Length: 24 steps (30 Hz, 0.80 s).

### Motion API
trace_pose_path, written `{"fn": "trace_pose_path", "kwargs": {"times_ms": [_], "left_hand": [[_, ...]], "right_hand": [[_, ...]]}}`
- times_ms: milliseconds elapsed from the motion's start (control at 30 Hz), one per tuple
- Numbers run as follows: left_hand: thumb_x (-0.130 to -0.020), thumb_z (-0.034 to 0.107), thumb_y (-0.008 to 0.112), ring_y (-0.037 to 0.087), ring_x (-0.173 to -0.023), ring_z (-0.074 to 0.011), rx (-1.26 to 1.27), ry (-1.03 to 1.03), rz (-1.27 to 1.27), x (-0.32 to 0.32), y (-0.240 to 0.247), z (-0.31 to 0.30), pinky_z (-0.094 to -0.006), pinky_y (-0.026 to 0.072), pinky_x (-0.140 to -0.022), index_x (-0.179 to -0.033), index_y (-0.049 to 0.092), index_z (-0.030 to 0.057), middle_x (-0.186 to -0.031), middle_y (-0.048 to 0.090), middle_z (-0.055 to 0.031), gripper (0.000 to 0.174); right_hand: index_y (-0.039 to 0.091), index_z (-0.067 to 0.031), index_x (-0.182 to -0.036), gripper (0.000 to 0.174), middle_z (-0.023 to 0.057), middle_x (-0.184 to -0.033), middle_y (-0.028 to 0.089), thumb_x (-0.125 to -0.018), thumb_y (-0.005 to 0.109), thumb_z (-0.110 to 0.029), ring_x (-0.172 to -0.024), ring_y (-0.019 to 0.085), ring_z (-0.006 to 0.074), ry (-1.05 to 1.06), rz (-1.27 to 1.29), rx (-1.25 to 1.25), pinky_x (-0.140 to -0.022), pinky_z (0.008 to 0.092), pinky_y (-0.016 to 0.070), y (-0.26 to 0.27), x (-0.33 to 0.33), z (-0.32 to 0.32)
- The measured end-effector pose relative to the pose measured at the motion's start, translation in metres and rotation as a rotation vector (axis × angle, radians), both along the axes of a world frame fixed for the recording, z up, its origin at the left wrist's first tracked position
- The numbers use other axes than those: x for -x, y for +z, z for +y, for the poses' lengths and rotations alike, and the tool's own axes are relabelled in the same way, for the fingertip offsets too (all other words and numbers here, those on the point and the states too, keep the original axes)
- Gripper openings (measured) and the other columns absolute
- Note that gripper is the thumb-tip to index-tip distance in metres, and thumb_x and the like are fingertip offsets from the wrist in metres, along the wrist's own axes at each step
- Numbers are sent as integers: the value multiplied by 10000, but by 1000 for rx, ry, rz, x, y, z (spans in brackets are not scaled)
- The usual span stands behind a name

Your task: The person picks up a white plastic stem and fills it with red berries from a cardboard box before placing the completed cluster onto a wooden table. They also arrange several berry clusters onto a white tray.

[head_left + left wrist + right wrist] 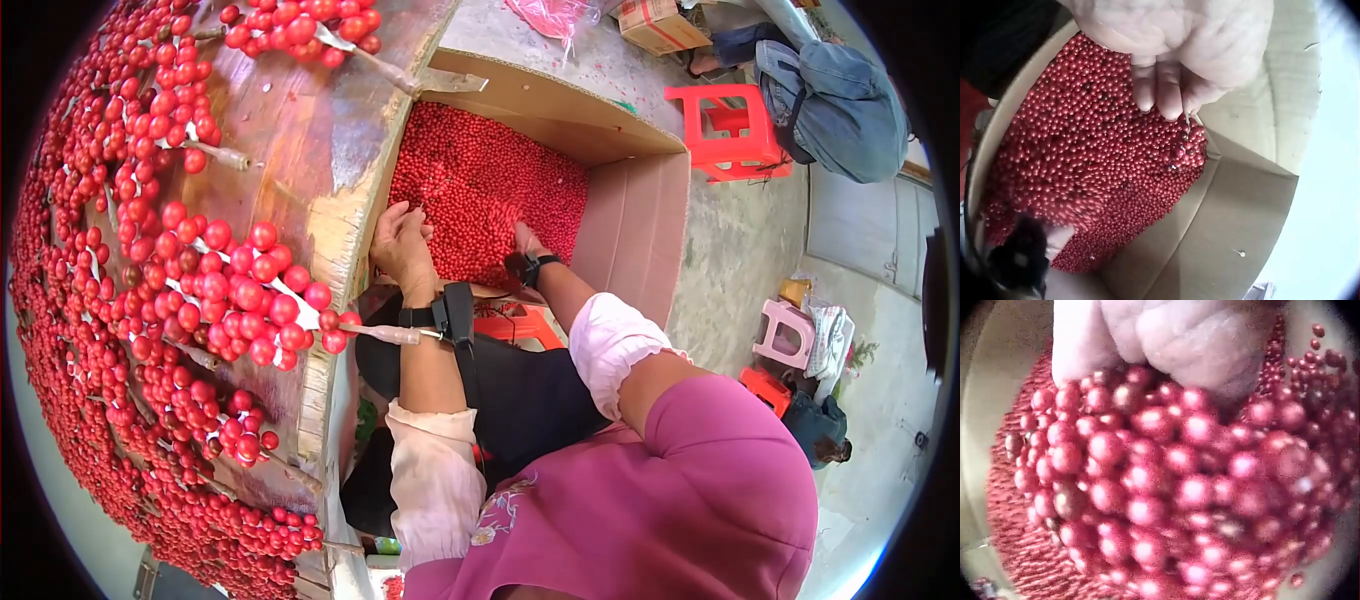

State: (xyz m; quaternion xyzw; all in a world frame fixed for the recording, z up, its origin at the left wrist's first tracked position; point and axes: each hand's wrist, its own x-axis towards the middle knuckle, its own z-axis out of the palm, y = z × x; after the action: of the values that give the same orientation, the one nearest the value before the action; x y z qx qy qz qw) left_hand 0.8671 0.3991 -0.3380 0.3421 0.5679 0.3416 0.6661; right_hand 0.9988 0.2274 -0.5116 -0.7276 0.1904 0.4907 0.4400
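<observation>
Loose red berries [470, 190] fill much of a cardboard box [640, 220]. Over the box's near left corner, my left hand [402, 250] has its fingers bent down. In the left wrist view its fingertips pinch a thin stem [1187, 119], with a few dark red berries close below. My right hand [530, 242] is sunk in the berries up to about the wrist. In the right wrist view a heap of berries [1141, 481] covers its fingers, and some berries near it are blurred. The hidden fingers leave their curl unseen.
Left of the box, a worn wooden table [300, 140] carries many berry sprigs [240, 290] with pale, wrapped stems. A red stool [730, 130] stands beyond the box, near a seated person in denim [840, 105]. A pink stool [785, 333] stands further right.
</observation>
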Motion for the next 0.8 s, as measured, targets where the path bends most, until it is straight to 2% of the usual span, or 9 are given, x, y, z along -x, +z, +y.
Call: {"fn": "trace_pose_path", "kwargs": {"times_ms": [167, 200, 400, 467, 533, 600, 700, 767, 800], "left_hand": [[-734, 5, 604, 536, -531, -84, 18, 23, -19, -4, -2, 1, -193, 450, -477, -924, 584, -19, -731, 610, -62, 193], [-734, 2, 603, 537, -535, -85, 12, 14, -3, -5, -2, 1, -192, 451, -480, -928, 584, -19, -733, 610, -63, 196], [-730, -9, 599, 544, -549, -93, -1, 4, -7, -6, 0, 0, -192, 453, -492, -941, 577, -19, -737, 611, -67, 213], [-727, -11, 600, 545, -549, -95, -9, -8, -8, -3, 1, 0, -194, 453, -493, -942, 575, -19, -735, 611, -67, 217], [-721, -13, 602, 546, -549, -101, -19, -23, -23, -4, 3, -1, -198, 453, -496, -944, 572, -21, -732, 611, -69, 225], [-718, -11, 605, 545, -549, -103, -33, -20, -15, -6, 1, -1, -199, 452, -497, -942, 571, -21, -730, 610, -67, 227], [-713, -7, 610, 543, -547, -106, -70, -34, 12, -5, -2, -2, -203, 451, -499, -939, 570, -20, -724, 610, -65, 231], [-707, -9, 607, 542, -547, -107, -88, -35, 52, -4, -2, -2, -204, 449, -501, -941, 572, -18, -720, 611, -62, 236], [-705, -10, 605, 542, -547, -108, -99, -34, 71, -4, -2, -1, -205, 447, -502, -942, 573, -16, -718, 611, -60, 239]], "right_hand": [[587, -32, -1014, 299, 108, -1053, 600, -846, 466, -248, -881, 587, 212, -15, 449, -718, -768, 341, 472, 99, -37, 84], [587, -32, -1014, 299, 108, -1053, 600, -846, 466, -248, -881, 587, 212, -14, 445, -716, -768, 341, 472, 116, -40, 88], [546, -84, -1077, 264, 66, -1060, 572, -850, 488, -206, -860, 562, 178, 267, -216, -631, -721, 312, 469, 195, -33, 91], [526, -77, -1095, 316, 53, -1018, 569, -822, 530, -236, -754, 526, 158, 13, -156, -371, -622, 339, 452, 163, -40, 70], [521, -56, -1095, 363, 71, -992, 570, -810, 534, -282, -752, 527, 201, 102, -52, 83, -603, 369, 449, 88, -50, 28], [539, -19, -1096, 422, 99, -1038, 576, -776, 570, -294, -917, 551, 224, 147, -193, 280, -771, 339, 448, 39, -42, -1], [547, -19, -1074, 393, 103, -1061, 581, -789, 546, -290, -955, 548, 269, -72, -45, 243, -793, 357, 450, -48, -26, -26], [551, -19, -1063, 379, 105, -1073, 583, -796, 533, -288, -974, 547, 292, -180, 29, 217, -805, 366, 451, -37, -16, -9], [554, -19, -1062, 370, 107, -1076, 584, -804, 526, -283, -972, 552, 281, -205, 186, -92, -822, 367, 447, -30, -18, -1]]}}
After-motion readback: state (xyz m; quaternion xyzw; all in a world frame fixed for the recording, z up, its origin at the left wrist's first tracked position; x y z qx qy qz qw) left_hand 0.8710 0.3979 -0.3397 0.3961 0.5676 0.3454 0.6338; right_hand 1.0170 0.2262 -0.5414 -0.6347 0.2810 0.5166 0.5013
